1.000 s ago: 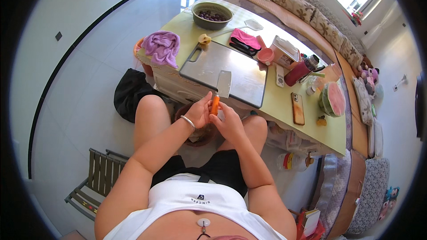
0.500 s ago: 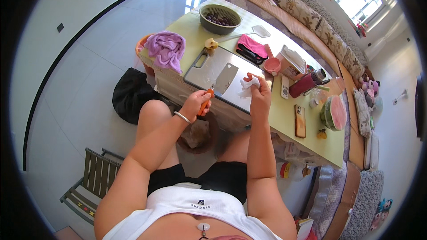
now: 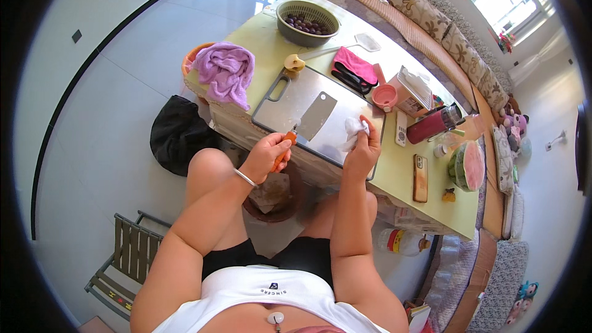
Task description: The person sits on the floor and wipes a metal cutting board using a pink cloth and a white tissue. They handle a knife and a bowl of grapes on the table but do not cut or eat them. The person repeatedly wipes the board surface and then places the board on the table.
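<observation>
Orange-handled cleaver (image 3: 311,120), silver cutting board (image 3: 290,102), white tissue (image 3: 353,129), purple cloth (image 3: 226,72), pale green table (image 3: 394,172).

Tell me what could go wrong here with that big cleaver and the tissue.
The left hand grips the orange-handled steel cleaver flat on the metal cutting board, while the right hand presses a crumpled white tissue close by the blade; a slip could cut fingers. The board sits near the table's front edge, so the cleaver might slide toward the knees.

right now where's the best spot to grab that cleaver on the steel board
By the orange handle, coming from the near, person-side edge of the steel board. The cleaver lies flat with its blade pointing away up the board, handle overhanging toward the left hand, which grips it already.
</observation>
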`<state>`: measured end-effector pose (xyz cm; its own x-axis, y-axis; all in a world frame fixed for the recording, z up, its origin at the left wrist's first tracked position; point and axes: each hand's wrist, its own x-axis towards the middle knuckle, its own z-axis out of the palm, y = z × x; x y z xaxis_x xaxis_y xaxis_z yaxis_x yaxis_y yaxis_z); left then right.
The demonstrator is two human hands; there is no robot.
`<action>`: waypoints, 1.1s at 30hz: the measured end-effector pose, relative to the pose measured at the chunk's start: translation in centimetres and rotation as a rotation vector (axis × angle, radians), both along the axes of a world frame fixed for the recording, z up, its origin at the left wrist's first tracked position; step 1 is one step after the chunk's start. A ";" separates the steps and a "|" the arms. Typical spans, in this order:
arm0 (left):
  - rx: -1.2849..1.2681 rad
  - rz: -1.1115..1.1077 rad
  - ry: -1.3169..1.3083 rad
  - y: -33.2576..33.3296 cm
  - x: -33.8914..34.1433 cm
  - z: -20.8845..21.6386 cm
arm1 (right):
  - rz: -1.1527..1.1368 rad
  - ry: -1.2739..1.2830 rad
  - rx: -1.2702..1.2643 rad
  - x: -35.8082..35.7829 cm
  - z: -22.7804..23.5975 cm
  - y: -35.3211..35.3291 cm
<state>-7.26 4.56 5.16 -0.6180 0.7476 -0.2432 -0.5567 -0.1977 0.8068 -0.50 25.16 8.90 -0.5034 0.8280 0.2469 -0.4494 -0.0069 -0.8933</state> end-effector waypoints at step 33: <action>0.129 0.104 -0.038 0.3 -0.2 -0.7 | 0.108 -0.791 1.031 -12.6 0.1 9.2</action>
